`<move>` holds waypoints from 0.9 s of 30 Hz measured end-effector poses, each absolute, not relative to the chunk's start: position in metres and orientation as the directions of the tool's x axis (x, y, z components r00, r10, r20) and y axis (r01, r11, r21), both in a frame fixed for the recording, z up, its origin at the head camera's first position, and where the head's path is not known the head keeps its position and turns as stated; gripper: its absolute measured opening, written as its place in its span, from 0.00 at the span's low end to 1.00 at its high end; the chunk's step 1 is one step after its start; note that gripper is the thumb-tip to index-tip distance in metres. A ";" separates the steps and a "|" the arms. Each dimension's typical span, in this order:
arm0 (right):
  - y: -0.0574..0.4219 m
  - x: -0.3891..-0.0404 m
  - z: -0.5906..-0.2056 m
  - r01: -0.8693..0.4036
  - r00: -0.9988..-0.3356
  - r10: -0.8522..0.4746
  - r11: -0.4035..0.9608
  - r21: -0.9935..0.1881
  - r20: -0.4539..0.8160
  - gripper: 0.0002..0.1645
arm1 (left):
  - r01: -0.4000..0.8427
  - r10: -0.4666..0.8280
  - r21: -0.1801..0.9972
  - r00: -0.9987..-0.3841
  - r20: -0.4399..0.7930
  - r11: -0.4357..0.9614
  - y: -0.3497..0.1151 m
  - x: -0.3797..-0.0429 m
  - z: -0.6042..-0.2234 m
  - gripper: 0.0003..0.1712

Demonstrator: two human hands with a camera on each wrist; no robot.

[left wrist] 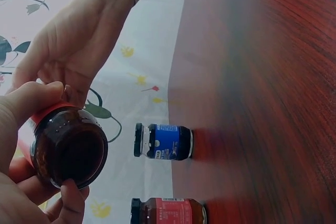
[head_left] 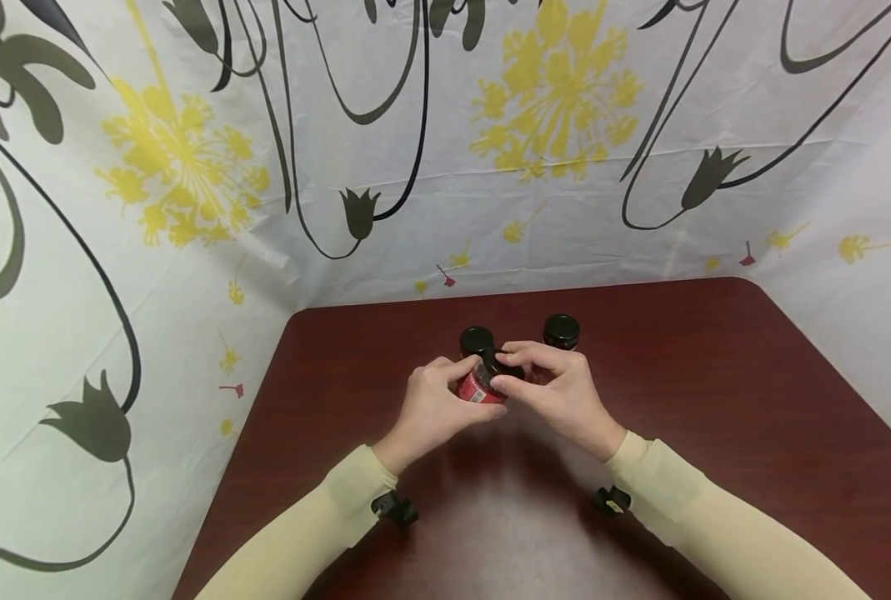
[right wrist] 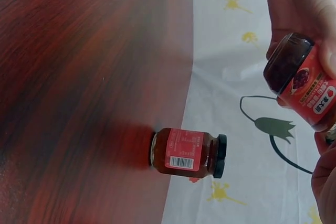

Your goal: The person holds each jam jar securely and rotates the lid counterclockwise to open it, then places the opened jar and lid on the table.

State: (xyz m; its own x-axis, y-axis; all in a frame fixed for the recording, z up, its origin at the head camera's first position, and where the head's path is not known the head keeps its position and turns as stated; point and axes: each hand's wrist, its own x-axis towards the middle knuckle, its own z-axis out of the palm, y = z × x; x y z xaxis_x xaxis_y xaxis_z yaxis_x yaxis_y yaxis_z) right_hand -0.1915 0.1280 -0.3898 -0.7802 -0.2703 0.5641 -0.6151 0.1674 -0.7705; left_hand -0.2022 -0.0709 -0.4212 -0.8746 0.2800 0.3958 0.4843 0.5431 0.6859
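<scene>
Both hands meet over the table around a glass jar (right wrist: 315,85) with a red label, dark contents and a black lid. My left hand (head_left: 437,400) grips the tilted jar's body, its dark base facing the left wrist camera. Thumb and fingers of my right hand (head_left: 561,392) pinch the black lid (head_left: 507,364); whether it is loose I cannot tell. Just behind the hands stands another red-labelled jar (right wrist: 185,152), upright with its black lid on. To its right is a blue-labelled jar (left wrist: 167,142), also upright and lidded.
The dark red-brown table (head_left: 715,400) extends around the hands. A white cloth (head_left: 445,167) with flower patterns hangs behind it and along the sides. Small black devices (head_left: 394,508) sit at both wrists.
</scene>
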 end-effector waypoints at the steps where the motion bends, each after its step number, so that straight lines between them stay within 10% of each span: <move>1: 0.128 -0.191 -0.390 -0.616 -0.779 -0.268 0.166 -0.770 0.566 0.19 | 0.480 0.280 0.692 -0.877 0.390 0.540 -0.071 -0.202 -0.421 0.41; 27: 0.123 -0.190 -0.385 -0.632 -0.753 -0.287 0.067 -0.772 0.592 0.13 | 0.339 0.410 0.875 -0.893 0.183 0.347 -0.083 -0.209 -0.412 0.36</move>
State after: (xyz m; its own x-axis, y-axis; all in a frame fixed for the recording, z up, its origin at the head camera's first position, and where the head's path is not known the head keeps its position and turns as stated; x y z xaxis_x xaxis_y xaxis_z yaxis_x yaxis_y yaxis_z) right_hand -0.1895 0.1232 -0.3855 -0.7533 -0.2866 0.5919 -0.6320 0.0665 -0.7721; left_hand -0.2095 -0.0829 -0.4124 -0.8933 0.4103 0.1834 0.3389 0.3468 0.8746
